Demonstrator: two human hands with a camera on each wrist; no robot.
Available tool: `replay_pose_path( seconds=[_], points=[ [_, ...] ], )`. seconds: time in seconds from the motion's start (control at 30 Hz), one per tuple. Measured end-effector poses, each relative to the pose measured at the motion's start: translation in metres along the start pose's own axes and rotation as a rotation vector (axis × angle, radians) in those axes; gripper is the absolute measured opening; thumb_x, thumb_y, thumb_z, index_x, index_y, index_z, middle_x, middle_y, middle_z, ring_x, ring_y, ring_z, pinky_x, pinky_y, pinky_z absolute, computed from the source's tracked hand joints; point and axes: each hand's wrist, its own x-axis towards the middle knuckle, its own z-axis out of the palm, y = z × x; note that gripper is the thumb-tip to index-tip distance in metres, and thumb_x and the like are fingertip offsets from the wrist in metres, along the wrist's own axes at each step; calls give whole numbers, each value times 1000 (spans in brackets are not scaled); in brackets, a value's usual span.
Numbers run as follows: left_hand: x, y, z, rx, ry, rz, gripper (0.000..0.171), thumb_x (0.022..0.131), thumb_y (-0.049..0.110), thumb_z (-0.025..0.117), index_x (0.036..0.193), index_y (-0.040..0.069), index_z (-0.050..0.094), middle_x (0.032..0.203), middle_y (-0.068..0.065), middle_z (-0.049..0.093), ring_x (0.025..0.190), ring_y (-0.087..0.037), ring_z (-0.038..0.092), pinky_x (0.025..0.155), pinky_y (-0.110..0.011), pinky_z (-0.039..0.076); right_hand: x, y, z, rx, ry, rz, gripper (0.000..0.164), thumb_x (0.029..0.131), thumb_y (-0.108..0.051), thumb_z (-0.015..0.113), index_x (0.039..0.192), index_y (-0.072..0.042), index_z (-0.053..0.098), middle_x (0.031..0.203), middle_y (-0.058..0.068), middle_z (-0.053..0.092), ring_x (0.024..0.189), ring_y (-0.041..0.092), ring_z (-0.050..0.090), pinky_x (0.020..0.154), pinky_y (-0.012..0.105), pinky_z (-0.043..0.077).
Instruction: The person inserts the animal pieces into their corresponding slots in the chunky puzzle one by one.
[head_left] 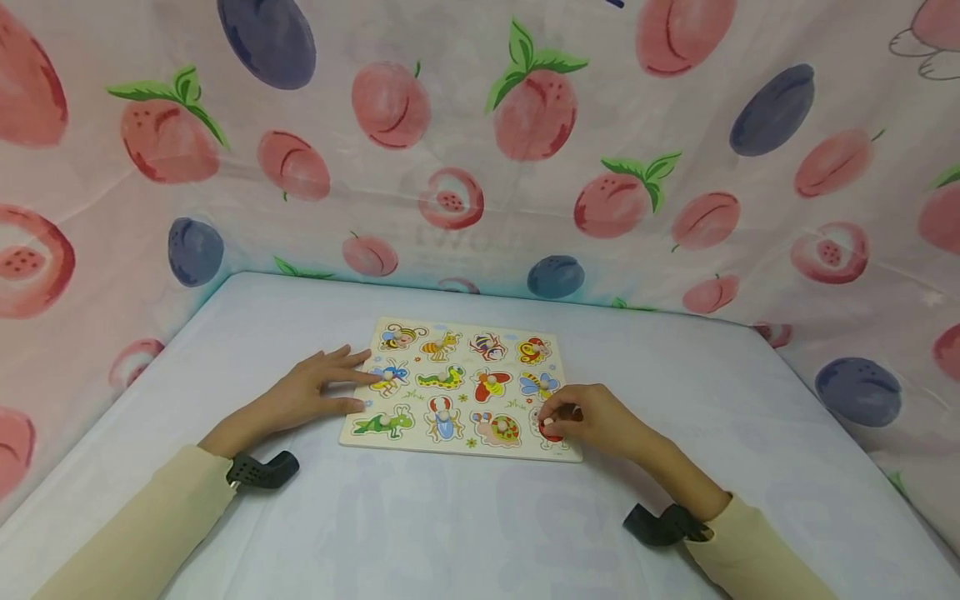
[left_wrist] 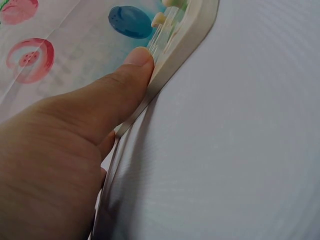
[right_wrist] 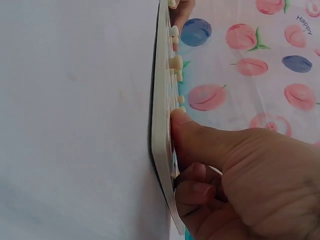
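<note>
A wooden peg puzzle board (head_left: 566,455) lies flat, filled with bug-shaped pieces bearing small round knobs. At the board's lower right corner, my right hand (head_left: 600,419) pinches a red bug-shaped puzzle piece (head_left: 552,432) between thumb and fingers, partly hiding it. The right wrist view shows the thumb (right_wrist: 185,132) and curled fingertips close over the board's face. On the opposite side, my left hand (head_left: 303,390) rests with its fingers stretched over the left edge, one fingertip by the blue and yellow insect piece (head_left: 390,380). Its thumb (left_wrist: 135,62) lies along the board's edge in the left wrist view.
A white cloth covers the table (head_left: 420,533) around the board. Behind and at both sides hangs a fruit-print curtain (head_left: 465,108). Black wrist devices (head_left: 262,471) sit by both beige sleeves (head_left: 150,525).
</note>
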Motion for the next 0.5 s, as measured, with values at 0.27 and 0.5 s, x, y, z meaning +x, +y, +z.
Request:
replay_pose_path(
  seconds=[0.27,0.5],
  points=[
    [0,-2,0,-13,4,12,47,84,46,69,127,27,65,148,-7,40,142,-38,18,111,-61,8,1,0,2,55,11,81,11,81,-17,77,87,-22,70,83,-10,65,79,15,56,68,24,50],
    [-1,0,1,-20,2,17,47,84,44,70,126,26,65,148,-8,40,141,-39,18,111,-60,7,1,2,2,90,3,81,12,80,-18,78,89,-22,71,82,-8,63,78,16,54,67,24,48]
  ],
)
